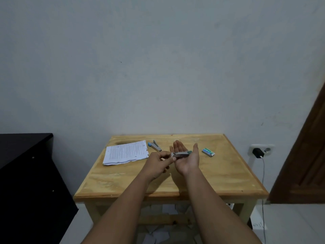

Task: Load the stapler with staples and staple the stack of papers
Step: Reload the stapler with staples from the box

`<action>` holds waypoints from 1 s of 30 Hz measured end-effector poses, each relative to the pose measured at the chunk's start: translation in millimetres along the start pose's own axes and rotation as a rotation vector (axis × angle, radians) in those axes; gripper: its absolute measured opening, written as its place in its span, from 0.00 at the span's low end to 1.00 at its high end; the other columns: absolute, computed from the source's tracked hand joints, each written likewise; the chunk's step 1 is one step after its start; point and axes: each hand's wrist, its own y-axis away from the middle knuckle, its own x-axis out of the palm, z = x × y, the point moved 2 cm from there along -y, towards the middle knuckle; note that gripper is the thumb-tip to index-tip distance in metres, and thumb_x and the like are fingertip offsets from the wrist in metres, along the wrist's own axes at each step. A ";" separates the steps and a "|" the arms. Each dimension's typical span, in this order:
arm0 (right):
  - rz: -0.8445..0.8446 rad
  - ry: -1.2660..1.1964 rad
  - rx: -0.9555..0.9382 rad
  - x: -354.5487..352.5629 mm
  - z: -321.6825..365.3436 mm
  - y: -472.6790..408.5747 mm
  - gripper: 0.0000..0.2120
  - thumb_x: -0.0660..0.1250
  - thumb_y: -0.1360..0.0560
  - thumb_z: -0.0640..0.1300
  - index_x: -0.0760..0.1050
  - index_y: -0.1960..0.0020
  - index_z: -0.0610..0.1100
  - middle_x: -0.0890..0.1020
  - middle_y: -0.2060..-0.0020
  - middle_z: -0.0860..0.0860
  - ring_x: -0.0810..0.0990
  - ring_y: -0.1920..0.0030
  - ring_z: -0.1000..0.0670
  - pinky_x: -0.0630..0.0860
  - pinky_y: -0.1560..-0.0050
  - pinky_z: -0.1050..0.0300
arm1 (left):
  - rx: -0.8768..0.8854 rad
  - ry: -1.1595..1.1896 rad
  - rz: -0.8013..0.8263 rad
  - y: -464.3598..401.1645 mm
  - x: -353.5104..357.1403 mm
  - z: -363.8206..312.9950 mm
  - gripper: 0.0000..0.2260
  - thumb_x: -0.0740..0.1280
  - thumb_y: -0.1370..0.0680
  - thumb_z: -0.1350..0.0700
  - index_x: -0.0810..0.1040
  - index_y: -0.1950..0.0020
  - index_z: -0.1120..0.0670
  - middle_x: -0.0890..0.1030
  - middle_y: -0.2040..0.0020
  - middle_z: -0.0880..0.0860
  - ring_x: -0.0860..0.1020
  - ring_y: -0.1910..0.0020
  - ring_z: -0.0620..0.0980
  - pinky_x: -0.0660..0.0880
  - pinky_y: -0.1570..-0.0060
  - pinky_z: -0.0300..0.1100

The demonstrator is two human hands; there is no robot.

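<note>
Our right hand (186,159) lies palm up, fingers straight, carrying the stapler (181,154) above the counter (219,173). Our left hand (158,162) pinches the stapler's nine-o'clock end. Papers (125,152) lie at nine o'clock, the staple box (208,152) at three.

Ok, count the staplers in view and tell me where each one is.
2. One stapler lies across the open right hand, the left hand pinching its near end. The second stapler lies on the table, just right of the papers. None looks hidden.
</note>
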 end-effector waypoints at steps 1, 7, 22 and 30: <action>0.003 -0.028 0.010 -1.4 -0.1 0.7 0.35 0.61 0.18 0.66 0.76 0.37 0.33 0.84 0.42 0.38 0.84 0.43 0.42 0.81 0.46 0.43 | 0.022 0.003 -0.013 0.3 0.6 -0.9 0.11 0.74 0.20 0.55 0.86 0.38 0.51 0.83 0.53 0.49 0.79 0.62 0.46 0.77 0.64 0.37; -0.164 0.212 -0.006 -15.0 18.2 -7.8 0.36 0.57 0.17 0.66 0.74 0.36 0.31 0.82 0.41 0.33 0.82 0.40 0.35 0.79 0.40 0.40 | 0.088 0.053 -0.059 -5.2 2.1 -6.7 0.09 0.74 0.20 0.55 0.86 0.40 0.47 0.85 0.56 0.46 0.80 0.62 0.44 0.77 0.63 0.36; -0.002 1.879 -0.413 -21.5 74.8 -14.0 0.28 0.53 0.13 0.57 0.82 0.36 0.38 0.85 0.39 0.43 0.79 0.44 0.47 0.71 0.42 0.52 | 0.546 -1.229 -0.189 -15.2 27.8 1.9 0.16 0.69 0.18 0.55 0.79 0.30 0.48 0.84 0.40 0.49 0.82 0.45 0.53 0.76 0.52 0.48; -0.125 1.764 -0.856 -48.2 125.9 -15.0 0.13 0.61 0.14 0.46 0.83 0.40 0.45 0.85 0.48 0.51 0.83 0.43 0.46 0.78 0.46 0.52 | 0.462 -1.616 -0.021 -31.5 56.1 24.2 0.16 0.65 0.18 0.60 0.77 0.30 0.59 0.80 0.35 0.59 0.77 0.38 0.61 0.70 0.34 0.62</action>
